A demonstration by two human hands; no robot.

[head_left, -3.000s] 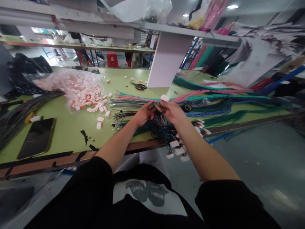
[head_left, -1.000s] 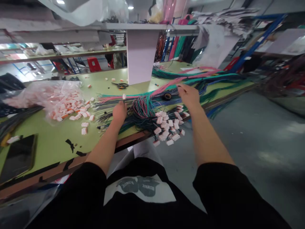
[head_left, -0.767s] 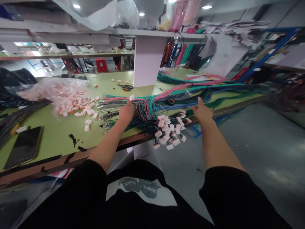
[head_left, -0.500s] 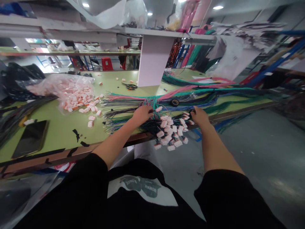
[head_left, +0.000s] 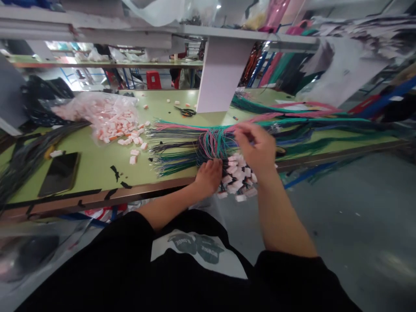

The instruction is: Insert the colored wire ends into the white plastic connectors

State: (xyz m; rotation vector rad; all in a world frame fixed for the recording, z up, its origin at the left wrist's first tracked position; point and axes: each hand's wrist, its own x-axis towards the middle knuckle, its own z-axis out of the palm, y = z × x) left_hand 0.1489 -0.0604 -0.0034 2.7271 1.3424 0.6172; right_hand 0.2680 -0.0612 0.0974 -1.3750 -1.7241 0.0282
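At the table's front edge, my left hand [head_left: 209, 175] is closed around dark wires [head_left: 204, 151] that lead to a cluster of white connectors [head_left: 238, 175] overhanging the edge. My right hand [head_left: 258, 147] is raised over the connectors, with thumb and fingers pinched together; what they hold, if anything, I cannot make out. Just left of it, pink and green wires [head_left: 216, 141] loop over the bundle. Loose wire ends [head_left: 162, 149] fan out leftward across the green table. A black tape roll [head_left: 280, 151] is partly hidden behind my right hand.
A clear bag [head_left: 97, 108] spills white and orange connectors [head_left: 128, 138] onto the table [head_left: 97, 173]. A phone [head_left: 60, 174] lies at the left near grey wires [head_left: 26, 169]. Scissors [head_left: 185, 112] lie beside a white upright panel [head_left: 216, 76] under the shelf. Long wires [head_left: 341, 128] stretch right.
My left hand has moved from the wire loops down to the table edge by the connectors. My right hand has left the right side of the cluster and come up and left, pinched.
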